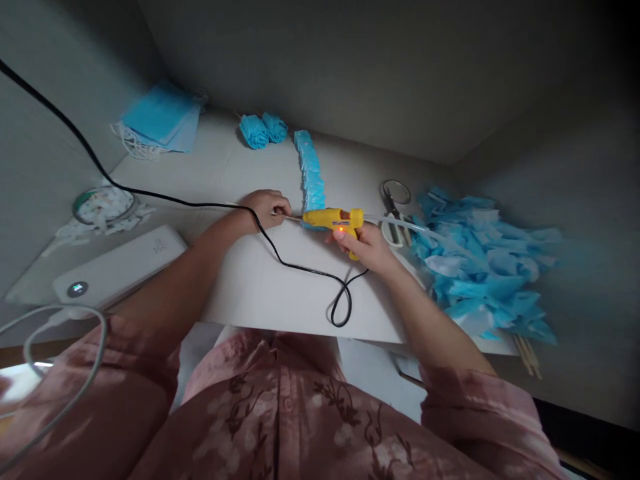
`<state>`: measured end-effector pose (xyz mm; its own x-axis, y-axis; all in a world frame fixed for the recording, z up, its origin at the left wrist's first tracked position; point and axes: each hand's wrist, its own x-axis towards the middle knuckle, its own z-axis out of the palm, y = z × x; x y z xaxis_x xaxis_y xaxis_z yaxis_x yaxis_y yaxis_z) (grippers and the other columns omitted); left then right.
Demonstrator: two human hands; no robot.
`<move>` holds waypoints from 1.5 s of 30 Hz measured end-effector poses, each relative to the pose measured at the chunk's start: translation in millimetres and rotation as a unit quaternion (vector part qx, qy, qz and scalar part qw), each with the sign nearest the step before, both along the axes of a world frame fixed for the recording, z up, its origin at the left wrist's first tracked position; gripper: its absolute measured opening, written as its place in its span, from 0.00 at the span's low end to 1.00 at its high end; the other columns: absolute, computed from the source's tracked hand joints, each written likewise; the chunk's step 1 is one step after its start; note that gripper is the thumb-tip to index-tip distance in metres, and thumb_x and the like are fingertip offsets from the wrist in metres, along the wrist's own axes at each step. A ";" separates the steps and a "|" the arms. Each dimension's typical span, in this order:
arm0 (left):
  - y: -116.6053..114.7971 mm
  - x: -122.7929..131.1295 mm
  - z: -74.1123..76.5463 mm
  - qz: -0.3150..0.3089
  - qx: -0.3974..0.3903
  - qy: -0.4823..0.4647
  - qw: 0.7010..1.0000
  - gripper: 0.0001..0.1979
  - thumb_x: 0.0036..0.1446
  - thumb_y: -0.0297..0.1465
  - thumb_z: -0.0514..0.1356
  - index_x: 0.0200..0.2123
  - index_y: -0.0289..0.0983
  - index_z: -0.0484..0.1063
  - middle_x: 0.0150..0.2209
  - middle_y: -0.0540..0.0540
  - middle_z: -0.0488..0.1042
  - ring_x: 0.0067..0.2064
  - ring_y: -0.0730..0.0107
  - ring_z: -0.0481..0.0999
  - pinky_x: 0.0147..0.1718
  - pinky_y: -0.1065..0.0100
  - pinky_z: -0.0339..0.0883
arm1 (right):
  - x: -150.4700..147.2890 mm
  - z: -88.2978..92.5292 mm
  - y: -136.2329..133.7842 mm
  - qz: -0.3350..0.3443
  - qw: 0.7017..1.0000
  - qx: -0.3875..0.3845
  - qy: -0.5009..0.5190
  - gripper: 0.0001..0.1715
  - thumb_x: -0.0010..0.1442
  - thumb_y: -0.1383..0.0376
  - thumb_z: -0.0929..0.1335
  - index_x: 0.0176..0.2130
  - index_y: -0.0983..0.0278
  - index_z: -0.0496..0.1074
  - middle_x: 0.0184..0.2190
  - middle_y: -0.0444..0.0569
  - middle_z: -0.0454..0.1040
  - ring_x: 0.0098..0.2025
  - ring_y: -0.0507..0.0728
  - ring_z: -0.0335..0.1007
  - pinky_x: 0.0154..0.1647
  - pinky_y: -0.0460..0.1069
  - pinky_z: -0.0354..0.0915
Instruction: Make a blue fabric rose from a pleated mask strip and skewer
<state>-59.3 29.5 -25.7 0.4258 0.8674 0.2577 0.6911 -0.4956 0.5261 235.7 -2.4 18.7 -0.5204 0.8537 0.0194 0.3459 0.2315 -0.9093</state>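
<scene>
While the right hand (369, 245) is closed around the grip of the glue gun (334, 218), fingers curled round the handle near the trigger, the left hand (267, 208) is drawn into a loose fist, its fingertips pinched on a thin stick (294, 217). The stick lies nearly flat above the desk (280, 293) and runs from under the left hand toward the gun's nozzle, where the two meet or come very close; whether they touch cannot be told. The gun is yellow, held level with the nozzle pointing toward the left hand, and a small orange light glows on its side. A clear glue rod (400, 224) sticks out of its back end. Its black cord (300, 268) drops from the handle, makes a loop near the desk's front edge, passes over the left wrist and runs off to the far left. Just behind the gun lies a blue strip (310, 170) of folded pieces, reaching away toward the wall, its near end touching or hidden by the gun. Two blue rolls (263, 129) sit beside the strip's far end. Scissors (395, 203) lie just right of the gun, and beyond them a pile of blue scraps (483, 267) spreads over the desk's right end. Masks (160, 120) are stacked in the far left corner, well apart from both hands.
</scene>
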 end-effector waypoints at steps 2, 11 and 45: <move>1.1 -0.8 -1.2 -0.004 0.003 0.002 1.000 0.11 0.50 0.25 0.60 0.35 0.37 0.82 0.32 0.49 0.77 0.35 0.71 0.75 0.35 0.71 0.66 | -1.3 3.0 -2.7 0.008 1.000 -0.023 0.004 0.37 0.57 0.33 0.70 0.32 0.65 0.79 0.20 0.44 0.69 0.23 0.50 0.60 0.24 0.47 0.57; -1.2 0.2 2.0 -0.001 -0.013 -0.012 1.000 0.11 0.52 0.25 0.60 0.35 0.37 0.84 0.32 0.49 0.77 0.34 0.72 0.75 0.35 0.72 0.66 | 12.1 -2.6 10.8 -0.159 0.986 0.039 -0.005 0.40 0.54 0.31 0.69 0.32 0.65 0.78 0.23 0.47 0.71 0.24 0.52 0.63 0.24 0.48 0.59; -1.3 0.4 2.6 0.001 0.001 -0.015 1.000 0.10 0.52 0.25 0.61 0.33 0.38 0.83 0.31 0.50 0.77 0.33 0.73 0.74 0.34 0.73 0.64 | 8.1 -14.4 14.7 -0.158 0.982 0.071 -0.079 0.38 0.56 0.31 0.67 0.23 0.62 0.71 0.18 0.46 0.68 0.20 0.51 0.61 0.21 0.48 0.58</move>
